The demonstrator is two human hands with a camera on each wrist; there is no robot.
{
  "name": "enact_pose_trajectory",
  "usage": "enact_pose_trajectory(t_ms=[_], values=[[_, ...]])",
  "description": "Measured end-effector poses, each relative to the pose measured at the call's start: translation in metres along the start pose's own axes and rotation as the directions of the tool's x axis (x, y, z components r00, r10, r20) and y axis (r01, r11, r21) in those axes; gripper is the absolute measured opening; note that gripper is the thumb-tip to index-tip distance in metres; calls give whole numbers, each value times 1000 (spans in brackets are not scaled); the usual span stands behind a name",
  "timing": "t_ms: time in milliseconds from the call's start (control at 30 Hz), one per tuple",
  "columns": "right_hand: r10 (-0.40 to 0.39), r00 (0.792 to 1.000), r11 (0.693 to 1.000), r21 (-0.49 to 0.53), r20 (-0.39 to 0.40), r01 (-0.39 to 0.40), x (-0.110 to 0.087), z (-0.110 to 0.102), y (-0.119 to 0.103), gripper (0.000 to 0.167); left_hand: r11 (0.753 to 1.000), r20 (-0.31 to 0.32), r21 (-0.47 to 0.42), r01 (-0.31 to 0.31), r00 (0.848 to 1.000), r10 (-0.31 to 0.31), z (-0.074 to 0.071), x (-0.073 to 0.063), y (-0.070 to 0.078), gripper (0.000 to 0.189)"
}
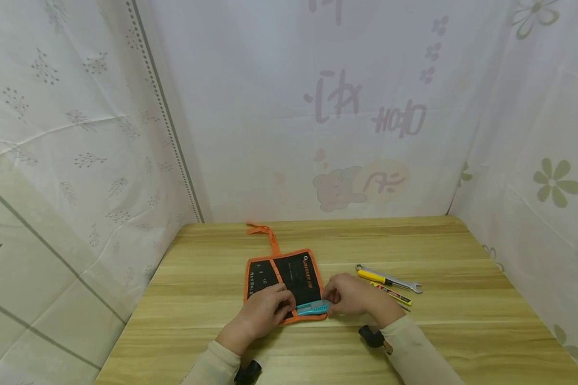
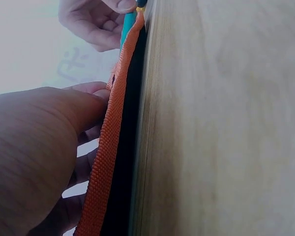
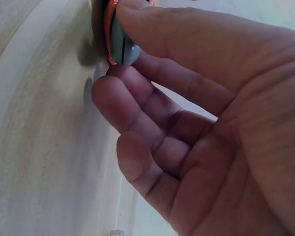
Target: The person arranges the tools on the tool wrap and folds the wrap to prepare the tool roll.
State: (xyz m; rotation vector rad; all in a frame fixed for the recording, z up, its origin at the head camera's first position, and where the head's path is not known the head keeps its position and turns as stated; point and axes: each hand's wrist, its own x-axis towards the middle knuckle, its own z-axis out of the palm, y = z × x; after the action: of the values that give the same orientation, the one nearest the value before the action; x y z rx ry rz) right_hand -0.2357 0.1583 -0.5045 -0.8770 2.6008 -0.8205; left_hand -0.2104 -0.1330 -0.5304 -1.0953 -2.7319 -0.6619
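Note:
A black tool pouch (image 1: 296, 280) with orange trim lies unrolled on the wooden table. Across its lower right part lies a teal utility knife (image 1: 313, 307), its left end at the orange band. My right hand (image 1: 349, 294) pinches the right end of the knife, whose rounded tip (image 3: 125, 46) shows between thumb and fingers in the right wrist view. With thumb and forefinger my left hand (image 1: 265, 310) pinches the pouch's orange band beside the knife. The orange edging (image 2: 108, 147) runs past that hand in the left wrist view. The fingers partly cover the knife's left end.
Right of the right hand lie a combination wrench (image 1: 407, 285), a yellow-handled tool (image 1: 372, 276) and a yellow-and-black pen-like item (image 1: 392, 294). An orange tie strap (image 1: 272, 238) trails from the pouch toward the back edge. Patterned curtains (image 1: 270, 133) surround the table (image 1: 197, 331).

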Motion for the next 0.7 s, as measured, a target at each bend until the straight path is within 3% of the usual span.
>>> enact_pose_trajectory(t_ms=[700], values=[[-104, 994, 995, -3, -19, 104, 10, 13, -4, 17, 1000, 19, -5, 8, 1000, -8, -1, 1, 2, 9]])
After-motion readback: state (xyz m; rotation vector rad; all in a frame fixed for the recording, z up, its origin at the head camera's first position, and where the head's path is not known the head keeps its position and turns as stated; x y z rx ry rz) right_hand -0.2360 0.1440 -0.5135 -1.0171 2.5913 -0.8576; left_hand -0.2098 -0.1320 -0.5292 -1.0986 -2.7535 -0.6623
